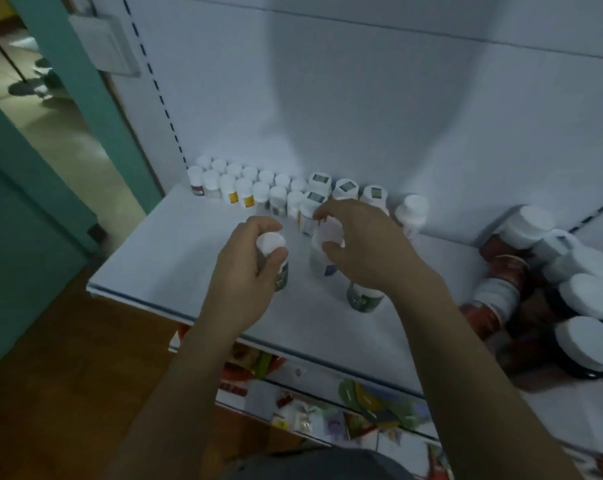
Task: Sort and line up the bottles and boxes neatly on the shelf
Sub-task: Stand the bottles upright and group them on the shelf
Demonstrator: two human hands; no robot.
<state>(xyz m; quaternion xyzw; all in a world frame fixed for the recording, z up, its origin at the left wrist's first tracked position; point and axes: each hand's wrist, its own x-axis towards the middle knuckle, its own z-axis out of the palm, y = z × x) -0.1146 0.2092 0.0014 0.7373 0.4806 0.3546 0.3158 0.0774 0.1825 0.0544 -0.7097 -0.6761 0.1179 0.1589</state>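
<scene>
On the white shelf [175, 258], my left hand [244, 268] grips a small white-capped bottle with a green label [270, 245] near the shelf's middle. Just to its right, my right hand [359, 244] holds a pale white-capped bottle [324, 251] by its top. Under my right wrist stands another green-labelled bottle [364, 297]. Along the back wall, two rows of small white-capped bottles [244, 188] stand lined up. To their right are taller bottles with grey squares on their caps [345, 188].
A jumble of larger white-lidded jars with red-brown labels [553, 289] lies heaped at the shelf's right end. One white bottle [411, 211] stands by the back wall. Colourful packets [362, 403] fill the lower shelf. A teal door frame [85, 98] is at left.
</scene>
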